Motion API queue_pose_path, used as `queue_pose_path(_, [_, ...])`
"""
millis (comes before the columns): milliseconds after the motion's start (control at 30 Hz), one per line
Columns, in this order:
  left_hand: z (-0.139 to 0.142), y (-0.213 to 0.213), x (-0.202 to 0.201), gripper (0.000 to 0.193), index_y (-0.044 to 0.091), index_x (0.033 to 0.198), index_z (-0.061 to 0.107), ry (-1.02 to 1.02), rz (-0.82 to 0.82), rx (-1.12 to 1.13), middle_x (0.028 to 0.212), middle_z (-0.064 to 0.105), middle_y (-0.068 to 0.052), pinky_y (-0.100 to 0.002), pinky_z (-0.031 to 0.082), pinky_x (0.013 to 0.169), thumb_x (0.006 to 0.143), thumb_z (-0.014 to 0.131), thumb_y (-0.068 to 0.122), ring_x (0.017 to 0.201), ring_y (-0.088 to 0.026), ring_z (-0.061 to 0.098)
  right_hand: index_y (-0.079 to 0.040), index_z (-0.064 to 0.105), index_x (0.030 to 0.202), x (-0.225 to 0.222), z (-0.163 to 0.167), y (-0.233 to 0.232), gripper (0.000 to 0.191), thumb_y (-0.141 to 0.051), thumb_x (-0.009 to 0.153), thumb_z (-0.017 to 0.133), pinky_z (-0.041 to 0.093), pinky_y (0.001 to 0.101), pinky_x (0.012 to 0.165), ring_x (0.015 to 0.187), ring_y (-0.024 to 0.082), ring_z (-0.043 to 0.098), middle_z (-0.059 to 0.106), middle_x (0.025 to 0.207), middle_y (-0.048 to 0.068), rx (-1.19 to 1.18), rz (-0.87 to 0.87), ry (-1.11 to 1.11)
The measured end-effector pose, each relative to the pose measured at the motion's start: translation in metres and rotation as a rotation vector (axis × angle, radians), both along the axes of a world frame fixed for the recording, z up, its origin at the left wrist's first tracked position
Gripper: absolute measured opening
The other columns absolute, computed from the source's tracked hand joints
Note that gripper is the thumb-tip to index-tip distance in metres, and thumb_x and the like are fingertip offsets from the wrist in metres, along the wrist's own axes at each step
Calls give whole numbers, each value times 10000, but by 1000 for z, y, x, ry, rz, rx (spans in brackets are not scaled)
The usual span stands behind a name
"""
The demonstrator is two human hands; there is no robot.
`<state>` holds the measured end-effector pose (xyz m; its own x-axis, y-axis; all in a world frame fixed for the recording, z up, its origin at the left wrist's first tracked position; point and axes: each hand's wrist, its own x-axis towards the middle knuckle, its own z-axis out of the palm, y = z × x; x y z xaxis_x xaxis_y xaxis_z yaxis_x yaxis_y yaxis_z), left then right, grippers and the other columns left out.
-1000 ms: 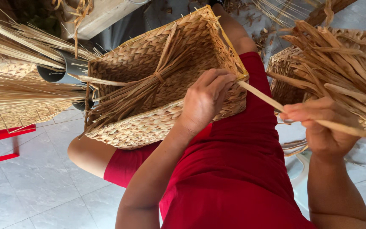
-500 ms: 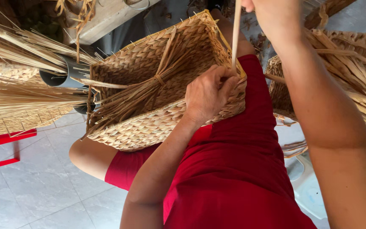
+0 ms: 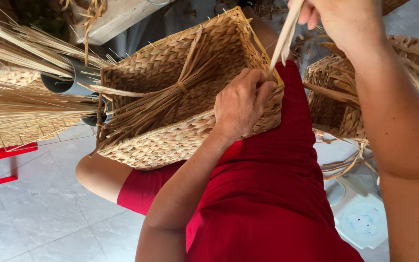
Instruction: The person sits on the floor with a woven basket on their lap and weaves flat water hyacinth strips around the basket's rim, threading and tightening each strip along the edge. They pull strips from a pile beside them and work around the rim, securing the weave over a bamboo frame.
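Reeds (image 3: 20, 97) fan out at far left, stems stuck in grey tubes (image 3: 69, 80), lying roughly level and pointing toward the basket (image 3: 170, 140). Basket rests tilted on the person's lap, mouth open toward the camera, a loose bundle (image 3: 166, 104) of fibres lying inside it, tied near its middle.

Left hand (image 3: 241, 104) sits on the basket's near right rim, fingers curled shut and pressed on the weave where the strand (image 3: 284, 41) enters. Whether it pinches the strand's foot itself cannot be told; knuckles hide it.

Strand runs nearly upright from that rim point, leaning slightly right toward the top. Right hand (image 3: 338, 22) is closed on its upper end, well above and a little right of the left hand. So hands are apart, stacked along the strand's long axis: left low at the basket, right high.

Left hand is the nearer one to the rim. A second basket (image 3: 335, 92) with loose fibres stands behind the right forearm, at right.
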<state>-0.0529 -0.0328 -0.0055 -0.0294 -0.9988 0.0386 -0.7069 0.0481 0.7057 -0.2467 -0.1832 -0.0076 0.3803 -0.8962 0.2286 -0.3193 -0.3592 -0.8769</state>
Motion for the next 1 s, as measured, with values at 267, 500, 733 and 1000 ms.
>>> queue_pose_path(267, [5, 0, 4, 211, 129, 907, 686, 5, -50, 113, 928, 699, -22, -410, 566, 794, 825, 763, 308, 841, -217, 718, 25, 693, 1117, 20, -14, -1, 201, -66, 1205, 538, 550, 206, 644, 781, 75, 677, 704, 947, 48, 67, 173, -104])
queue_pose_path(500, [-1, 2, 1, 226, 116, 909, 633, -108, -103, -66, 939, 631, -65, -443, 550, 825, 824, 797, 247, 920, -260, 677, -3, 726, 1086, 33, -23, 2, 167, -71, 1129, 579, 519, 198, 541, 667, 58, 645, 708, 851, 42, 158, 191, 52])
queue_pose_path(733, [0, 5, 5, 345, 108, 1020, 540, 9, -35, 23, 1013, 617, -70, -445, 553, 781, 814, 800, 198, 940, -299, 683, -66, 774, 1021, 43, -13, 5, 161, -161, 1075, 656, 445, 214, 473, 585, 56, 606, 702, 757, 25, 253, 149, 218])
queue_pose_path(1000, [0, 2, 17, 306, 91, 1048, 613, 229, -117, 62, 986, 650, -51, -363, 592, 772, 833, 811, 184, 887, -206, 714, -98, 796, 1023, 55, -15, 7, 172, -219, 1038, 674, 477, 220, 480, 546, 55, 606, 714, 716, 6, 360, 127, 306])
